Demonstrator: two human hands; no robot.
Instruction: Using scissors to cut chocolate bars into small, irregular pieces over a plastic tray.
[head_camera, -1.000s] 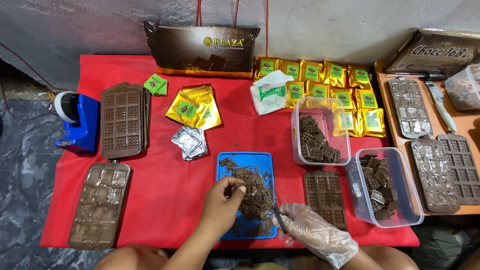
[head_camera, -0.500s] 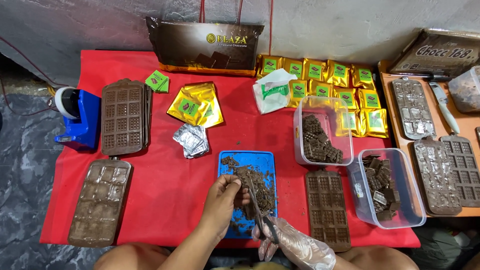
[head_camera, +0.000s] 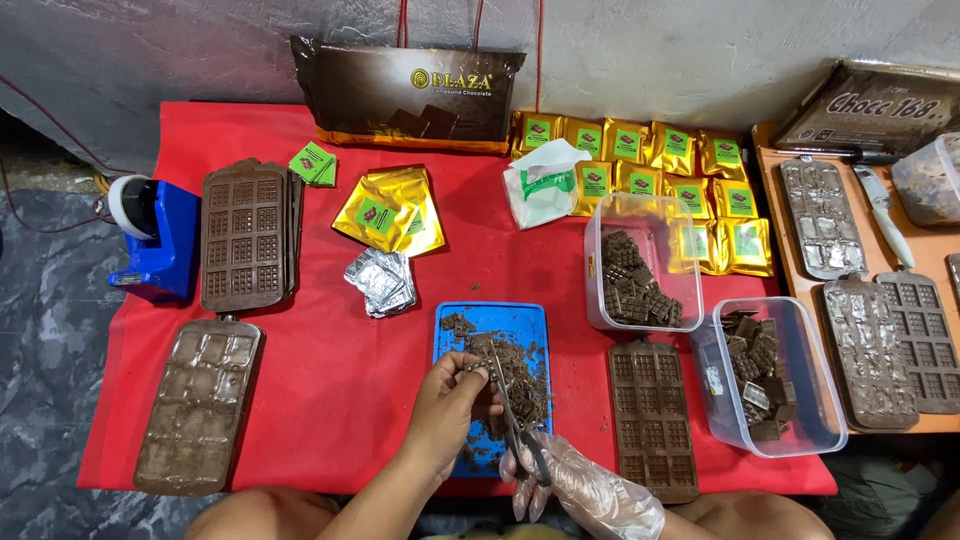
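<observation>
My bare left hand pinches a small brown chocolate piece over the blue tray, which is strewn with chocolate scraps. My right hand, in a clear plastic glove, grips the handles of thin scissors at the tray's near edge. The blades point up towards the piece in my left fingers. Whether the blades touch it is hard to tell.
Two clear tubs of chocolate pieces stand to the right, with a filled brown mould between them. More moulds, foil wrappers, gold pouches and a blue tape dispenser lie on the red cloth.
My gloved right hand has shifted left towards the tray's near edge, and the scissors now point up at the piece in my left hand. The left hand has stayed over the tray.
</observation>
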